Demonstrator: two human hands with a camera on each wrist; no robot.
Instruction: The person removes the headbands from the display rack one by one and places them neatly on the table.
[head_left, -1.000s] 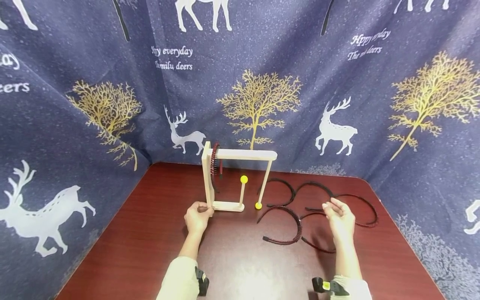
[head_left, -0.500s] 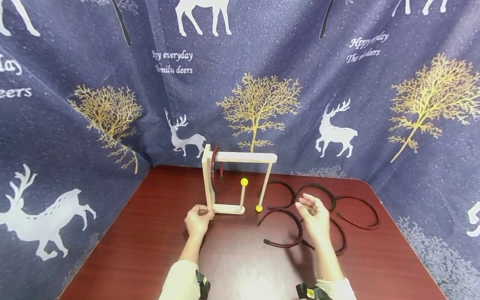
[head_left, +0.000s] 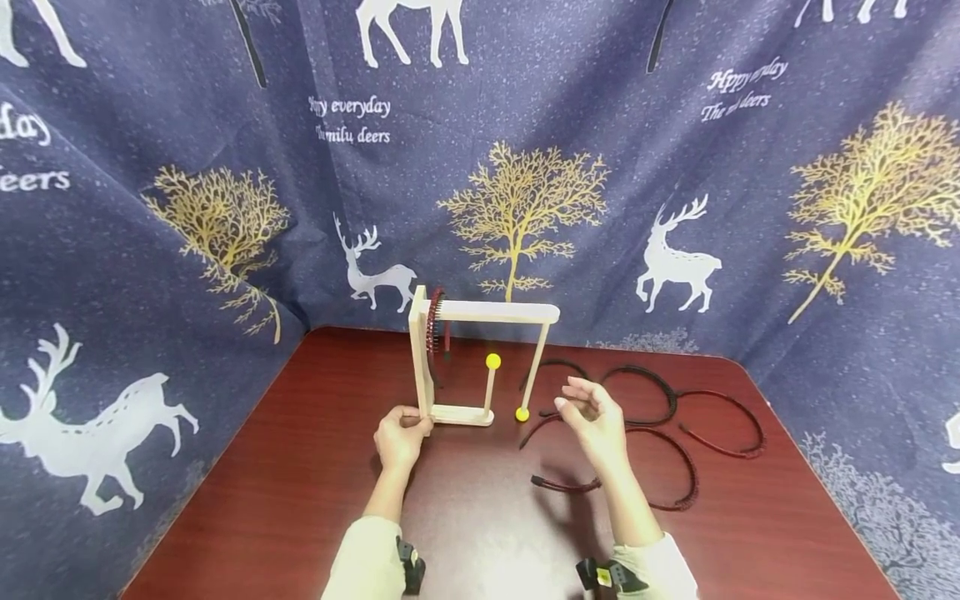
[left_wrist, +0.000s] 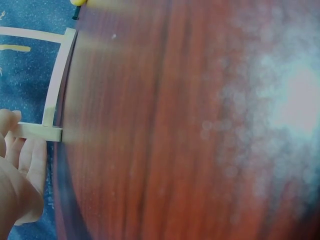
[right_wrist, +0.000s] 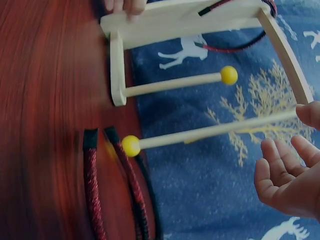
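Note:
A pale wooden stand [head_left: 495,312] with yellow balls on its rod ends stands on the table. My left hand [head_left: 399,437] pinches its base between thumb and fingers, also seen in the left wrist view. A dark red toothed headband [head_left: 432,329] hangs over the stand's top arm, close to the upright. My right hand [head_left: 597,427] hovers right of the stand, fingers loosely spread and holding nothing. Below it lies a dark red headband [head_left: 564,486], partly hidden by that hand. In the right wrist view, headband ends [right_wrist: 91,175] lie below the stand's lower ball.
Several other headbands lie on the right of the brown table [head_left: 300,500]: a dark red one [head_left: 692,471], a black one [head_left: 670,392], a red one [head_left: 759,425] and a black one [head_left: 562,362] at the back. A deer-print cloth [head_left: 465,208] hangs behind the table.
My right hand has moved left across the headbands toward the stand, uncovering the dark red headband on the right. The left hand has kept its grip on the base.

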